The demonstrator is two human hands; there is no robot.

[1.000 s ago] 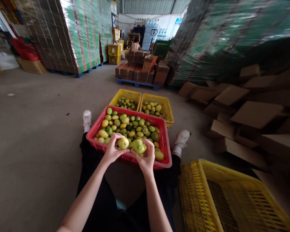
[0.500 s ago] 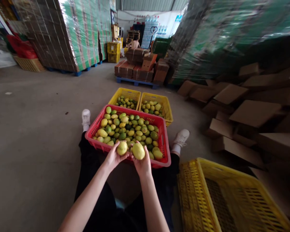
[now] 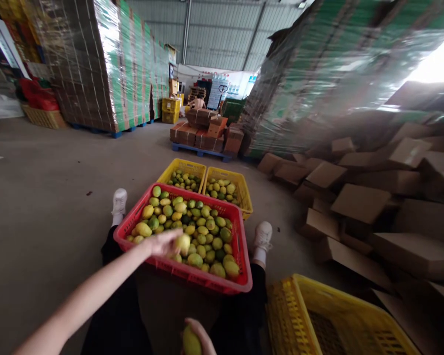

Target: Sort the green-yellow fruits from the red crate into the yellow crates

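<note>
My left hand (image 3: 161,243), a little blurred, holds a yellow lemon (image 3: 183,243) above the near side of a red crate (image 3: 246,261). Several green and yellow lemons (image 3: 195,260) fill that crate, which lies between my outstretched legs. Low at the bottom edge, close to my body, my right hand (image 3: 204,337) is wrapped round a greenish-yellow lemon (image 3: 191,341); part of this hand is cut off by the frame.
Two yellow crates (image 3: 246,197) with more lemons touch the red one's far side. A larger yellow crate (image 3: 286,305) stands at my right, beside heaped cardboard boxes (image 3: 360,202). Farther off are boxes on a blue pallet (image 3: 202,152), wrapped stacks (image 3: 133,74) and a person (image 3: 198,102).
Both hands were together over the crate's near edge, a lemon in each. The right has drawn back toward my body; the left has stayed over the crate. The view has tilted up.
</note>
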